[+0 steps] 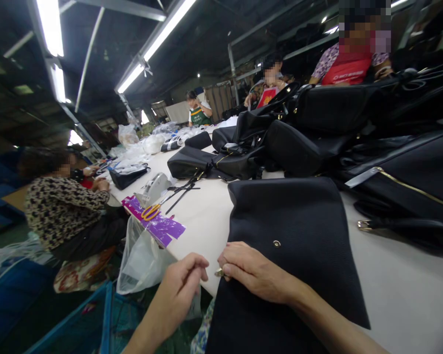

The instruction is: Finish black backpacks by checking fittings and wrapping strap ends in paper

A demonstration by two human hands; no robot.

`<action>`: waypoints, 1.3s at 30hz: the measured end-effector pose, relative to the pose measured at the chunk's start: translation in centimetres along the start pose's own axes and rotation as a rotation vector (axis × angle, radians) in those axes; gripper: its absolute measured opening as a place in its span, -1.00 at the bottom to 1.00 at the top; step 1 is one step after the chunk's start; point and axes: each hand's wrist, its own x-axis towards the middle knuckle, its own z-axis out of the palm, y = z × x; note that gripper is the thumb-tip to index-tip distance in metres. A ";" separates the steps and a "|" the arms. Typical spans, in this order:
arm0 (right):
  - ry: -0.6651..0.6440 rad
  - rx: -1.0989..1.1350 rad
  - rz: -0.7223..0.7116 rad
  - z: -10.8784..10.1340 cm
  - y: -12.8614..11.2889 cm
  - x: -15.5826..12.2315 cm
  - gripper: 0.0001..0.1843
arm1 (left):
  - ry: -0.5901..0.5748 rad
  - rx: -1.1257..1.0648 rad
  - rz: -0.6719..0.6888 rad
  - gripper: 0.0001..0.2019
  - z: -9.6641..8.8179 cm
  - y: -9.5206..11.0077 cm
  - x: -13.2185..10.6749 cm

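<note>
At near table edge: gold fitting pinched at the fingertips of right hand, touching the left margin of black leather panel
Right hand: curled closed on the fitting, palm down, resting on the panel
Left hand: held just off the table's edge, thumb and forefinger drawn together; whether anything sat between them could not be told
Direction: fitting lay just right of the left fingertips, nearly touching; right hand the nearer, already on it
Panel axis: ran away from the body, near end draped over the edge, far end flat
Snap stud: set in the panel, just beyond the right hand
Surface: pale, smooth table under the panel
Left of panel: scissors laid on purple sheet, plastic bag hung below the edge
Beyond panel: black bags heaped, well apart from both hands
Room: seated person in patterned top at left, others farther along the table, strip lights overhead
</note>
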 end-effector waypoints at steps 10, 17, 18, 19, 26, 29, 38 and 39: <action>0.088 -0.200 -0.161 1.9 0.1 -0.2 -0.82 | -0.058 -0.661 -0.290 -0.46 3.9 -2.4 -0.3; 0.180 -0.356 -0.222 2.7 0.4 -0.3 -0.79 | -0.069 -0.667 -0.251 -0.50 3.3 -2.2 -0.6; 0.182 -0.368 -0.218 2.8 0.4 -0.3 -0.80 | -0.061 -0.626 -0.236 -0.54 3.2 -2.1 -0.7; 0.181 -0.377 -0.212 2.8 0.4 -0.3 -0.80 | -0.047 -0.567 -0.216 -0.59 3.1 -1.9 -0.7; 0.145 -0.393 -0.176 2.9 0.3 -0.4 -0.82 | -0.033 -0.213 -0.064 -0.68 2.0 -1.3 -0.8; 0.116 -0.377 -0.154 2.8 0.2 -0.4 -0.83 | -0.031 -0.172 -0.036 -0.67 1.9 -1.1 -0.8; 0.053 -0.324 -0.092 2.5 0.0 -0.5 -0.84 | 0.166 -0.156 0.064 -0.88 2.3 -1.9 -0.6; 0.048 -0.322 -0.089 2.5 0.0 -0.5 -0.84 | 0.169 -0.147 0.099 -0.88 2.2 -2.0 -0.6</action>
